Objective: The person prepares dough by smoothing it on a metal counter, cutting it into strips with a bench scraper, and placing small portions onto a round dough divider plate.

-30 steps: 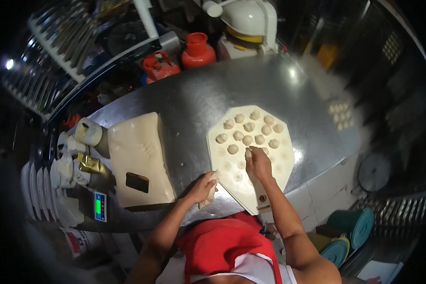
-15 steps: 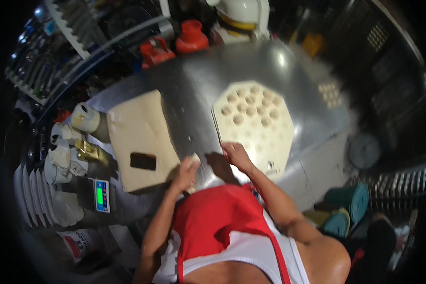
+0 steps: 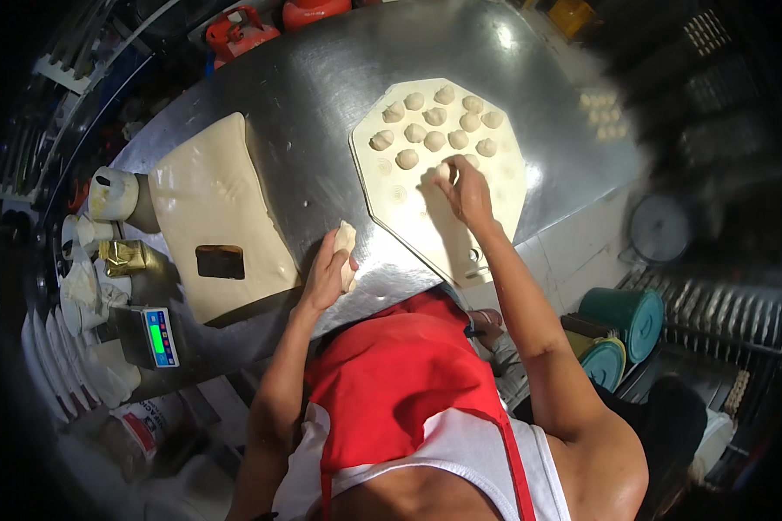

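A small dough ball (image 3: 444, 172) is being set down on a pale, angular board (image 3: 495, 208) by the right hand (image 3: 467, 193), its fingers curled loosely over the piece and pinching it at the tips. A rough lump of dough (image 3: 347, 252) is being gripped in the left hand (image 3: 326, 276), fingers closed around it, just above the brushed steel table (image 3: 321, 95). Rows of rounded, floury balls (image 3: 434, 122) are being built up across the board's far end; judging by their spacing, each new piece is best being placed apart from its neighbours, so the soft surfaces are not being allowed to stick. A large smooth slab of cream dough (image 3: 208, 195), with a dark rectangular scraper (image 3: 220, 261) resting on it, is lying to the left, near a small digital scale (image 3: 155, 337). A red apron (image 3: 391, 391) is being worn.
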The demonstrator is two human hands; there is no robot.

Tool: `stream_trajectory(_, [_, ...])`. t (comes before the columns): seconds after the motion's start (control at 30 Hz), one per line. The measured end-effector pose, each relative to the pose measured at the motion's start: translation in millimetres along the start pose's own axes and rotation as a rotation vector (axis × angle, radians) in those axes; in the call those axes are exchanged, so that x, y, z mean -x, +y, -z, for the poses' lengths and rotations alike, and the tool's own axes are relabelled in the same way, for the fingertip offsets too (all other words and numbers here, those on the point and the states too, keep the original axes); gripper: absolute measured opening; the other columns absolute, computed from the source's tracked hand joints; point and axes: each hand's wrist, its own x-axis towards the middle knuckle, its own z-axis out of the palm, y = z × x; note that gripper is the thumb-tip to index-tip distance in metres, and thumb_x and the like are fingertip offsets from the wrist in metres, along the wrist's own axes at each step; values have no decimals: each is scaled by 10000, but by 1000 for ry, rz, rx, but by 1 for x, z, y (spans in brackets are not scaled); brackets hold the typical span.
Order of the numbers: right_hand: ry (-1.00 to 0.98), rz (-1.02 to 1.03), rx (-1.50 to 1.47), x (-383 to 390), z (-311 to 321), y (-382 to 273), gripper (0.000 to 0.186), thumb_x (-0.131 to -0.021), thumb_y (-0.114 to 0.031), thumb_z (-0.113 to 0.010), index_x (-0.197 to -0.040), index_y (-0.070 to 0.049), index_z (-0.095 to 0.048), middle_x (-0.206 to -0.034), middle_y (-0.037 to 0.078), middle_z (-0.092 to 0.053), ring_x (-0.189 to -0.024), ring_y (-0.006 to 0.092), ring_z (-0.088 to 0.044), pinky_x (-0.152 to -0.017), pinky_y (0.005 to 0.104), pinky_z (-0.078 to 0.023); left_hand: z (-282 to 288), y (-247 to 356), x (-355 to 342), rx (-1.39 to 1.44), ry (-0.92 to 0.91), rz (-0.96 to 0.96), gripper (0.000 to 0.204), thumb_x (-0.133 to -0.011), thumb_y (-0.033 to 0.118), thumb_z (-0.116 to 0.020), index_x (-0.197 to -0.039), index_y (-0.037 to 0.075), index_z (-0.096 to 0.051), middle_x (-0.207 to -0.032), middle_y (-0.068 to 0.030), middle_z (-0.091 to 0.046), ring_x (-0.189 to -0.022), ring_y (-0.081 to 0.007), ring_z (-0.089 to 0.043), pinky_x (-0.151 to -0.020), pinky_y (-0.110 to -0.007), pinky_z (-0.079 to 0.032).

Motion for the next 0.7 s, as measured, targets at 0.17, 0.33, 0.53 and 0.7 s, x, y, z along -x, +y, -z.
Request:
stream_trajectory(0.17, [14, 73, 156, -22, -20, 36, 397, -893, -280, -869, -1132, -25, -681, -923, 163, -705, -885, 390, -715, -770, 451, -568, -29, 15, -25, -343, -9, -37, 590, -1120, 137, -494, -1670, 39, -303, -1075, -97, -642, -937, -159, -644, -857, -322, -530])
stream_trajectory(0.33, [-300, -238, -411, 15, -29, -16, 518, -939, -328, -825, -1346, -26, -718, -1118, 179, -761, -984, 298, -736, -876, 414, -579, -36, 0, -40, -307, -30, -146, 666, -1086, 17, -544, -1683, 43, -249, -1268, -125, -577, -992, -162, -649, -920, -332, -532])
stream_trajectory(0.53, [-547, 12, -577, 34, -35, -92, 335, -951, -101, -771, -1269, -37, -687, -1082, 87, -712, -930, 171, -655, -858, 346, -544, -26, 1, -33, -198, -42, -135, 461, -1108, 123, -580, -1544, 20, -468, -1138, -105, -645, -1016, -178, -658, -933, -328, -530])
stream_trajectory(0.7, [-454, -116, -519, 30, -17, -115, 238, -965, -199, -752, -1122, -37, -675, -872, 110, -679, -781, 174, -623, -725, 358, -509, -23, 20, -27, -367, -141, -150, 327, -1127, 288, -524, -1171, -4, -663, -921, -160, -742, -860, -305, -744, -815, -451, -576])
